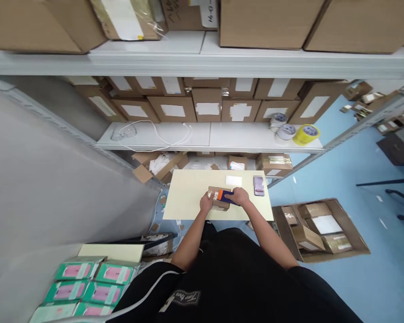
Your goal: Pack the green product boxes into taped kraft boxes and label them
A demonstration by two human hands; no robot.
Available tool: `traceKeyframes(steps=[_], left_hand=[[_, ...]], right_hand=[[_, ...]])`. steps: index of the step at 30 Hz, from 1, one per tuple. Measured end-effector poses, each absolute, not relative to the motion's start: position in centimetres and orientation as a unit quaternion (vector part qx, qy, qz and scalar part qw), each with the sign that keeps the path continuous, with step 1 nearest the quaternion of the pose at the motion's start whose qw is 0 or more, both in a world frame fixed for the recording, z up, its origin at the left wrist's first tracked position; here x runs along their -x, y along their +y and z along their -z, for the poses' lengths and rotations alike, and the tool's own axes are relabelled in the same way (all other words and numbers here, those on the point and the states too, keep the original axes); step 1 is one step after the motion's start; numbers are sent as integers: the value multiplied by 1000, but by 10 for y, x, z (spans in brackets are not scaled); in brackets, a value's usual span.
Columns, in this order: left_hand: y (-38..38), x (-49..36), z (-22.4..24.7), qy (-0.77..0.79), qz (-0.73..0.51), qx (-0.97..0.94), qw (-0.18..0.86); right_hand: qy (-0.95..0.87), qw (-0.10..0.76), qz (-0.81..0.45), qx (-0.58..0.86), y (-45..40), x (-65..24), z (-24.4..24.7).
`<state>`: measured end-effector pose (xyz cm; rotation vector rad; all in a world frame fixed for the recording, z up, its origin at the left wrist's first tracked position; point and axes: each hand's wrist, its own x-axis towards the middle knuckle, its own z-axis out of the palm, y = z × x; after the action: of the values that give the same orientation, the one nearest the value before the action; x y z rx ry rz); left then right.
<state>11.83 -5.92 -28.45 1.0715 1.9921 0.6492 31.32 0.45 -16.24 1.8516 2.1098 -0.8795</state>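
On the pale surface (183, 193), the left fingers (208, 198) grip a small carton (222, 207) by its left side, seemingly to steady it, beneath a blue-and-orange tool (225, 196) (perhaps a tape dispenser) clasped from the right by the right fingers (233, 196), apparently for control.

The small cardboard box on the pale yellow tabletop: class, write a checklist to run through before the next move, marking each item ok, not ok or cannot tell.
1. Cardboard box rests wholly on the tabletop: ok.
2. Left hand steadies the box's side: ok.
3. Right hand grips the blue-and-orange tool: ok.
4. Left fingers safely away from the tool's orange end: cannot tell; they are close.
5. Purple item apart from the box: ok.
6. Box fully sealed: cannot tell; hands and tool cover part.
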Motion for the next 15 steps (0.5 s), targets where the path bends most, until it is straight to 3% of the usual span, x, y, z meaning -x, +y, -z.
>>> traceKeyframes(steps=[9, 15], left_hand=[[-35, -175, 289, 761, -229, -453, 404], [-33, -140, 296, 731, -269, -448, 439]], right_hand=[[636, 124, 269, -713, -11, -499, 167], [639, 126, 269, -710, -8, -470, 193]])
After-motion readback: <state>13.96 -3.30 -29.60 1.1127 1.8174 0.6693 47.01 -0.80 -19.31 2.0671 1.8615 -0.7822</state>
